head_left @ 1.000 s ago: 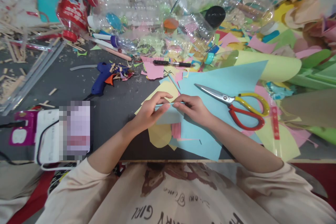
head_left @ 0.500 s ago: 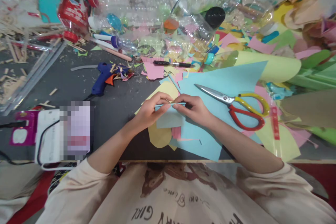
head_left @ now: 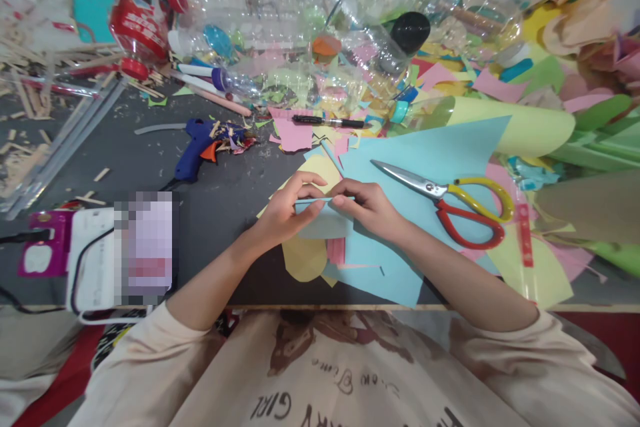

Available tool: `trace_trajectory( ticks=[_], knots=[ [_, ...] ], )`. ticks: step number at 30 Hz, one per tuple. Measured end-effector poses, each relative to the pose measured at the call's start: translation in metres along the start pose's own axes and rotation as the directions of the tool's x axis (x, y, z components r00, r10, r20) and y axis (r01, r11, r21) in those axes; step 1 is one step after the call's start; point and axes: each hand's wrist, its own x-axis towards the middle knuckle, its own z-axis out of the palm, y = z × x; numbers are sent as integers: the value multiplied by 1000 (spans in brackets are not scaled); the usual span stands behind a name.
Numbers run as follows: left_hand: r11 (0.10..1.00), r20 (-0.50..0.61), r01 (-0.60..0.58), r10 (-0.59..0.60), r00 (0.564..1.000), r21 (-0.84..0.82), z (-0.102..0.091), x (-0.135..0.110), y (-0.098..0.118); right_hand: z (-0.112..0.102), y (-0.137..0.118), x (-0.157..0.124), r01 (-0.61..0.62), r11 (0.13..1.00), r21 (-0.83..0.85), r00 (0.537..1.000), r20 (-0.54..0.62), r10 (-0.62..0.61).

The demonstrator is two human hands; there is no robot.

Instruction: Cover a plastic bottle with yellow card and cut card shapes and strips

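Observation:
Both my hands meet at the middle of the dark table over a small folded piece of light blue paper (head_left: 324, 221). My left hand (head_left: 286, 209) pinches its top fold from the left, fingers curled over the edge. From the right, my right hand (head_left: 369, 205) pinches the same fold. The piece is held just above a large light blue sheet (head_left: 430, 153) and yellow paper scraps (head_left: 303, 259). Scissors with yellow and red handles (head_left: 450, 200) lie on the blue sheet, right of my right hand.
A blue glue gun (head_left: 196, 147) lies at the left centre, a black pen (head_left: 327, 121) beyond my hands. Clear plastic bottles (head_left: 280, 20) and coloured paper scraps crowd the far side. A white power strip (head_left: 93, 257) sits near left. Rolled green and yellow paper (head_left: 525, 127) lies right.
My fingers have shifted slightly along the fold of the small blue piece, pressing it. Arms and everything else stay where they were.

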Motion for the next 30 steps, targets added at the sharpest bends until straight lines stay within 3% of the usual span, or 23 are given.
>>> trace_trajectory(
  ticks=[6,20,30],
  knots=[
    [999,-12,-32,32,999,-17,2,1,0,0,0,0,-27,999,-42,1000,8,28],
    [995,-38,97,-97,995,6,2,2,1,1,-3,1,-44,999,-3,998,-48,43],
    [997,-83,41,-47,995,-64,3,2,-4,1,3,1,-27,1000,-10,998,-49,26]
  ],
)
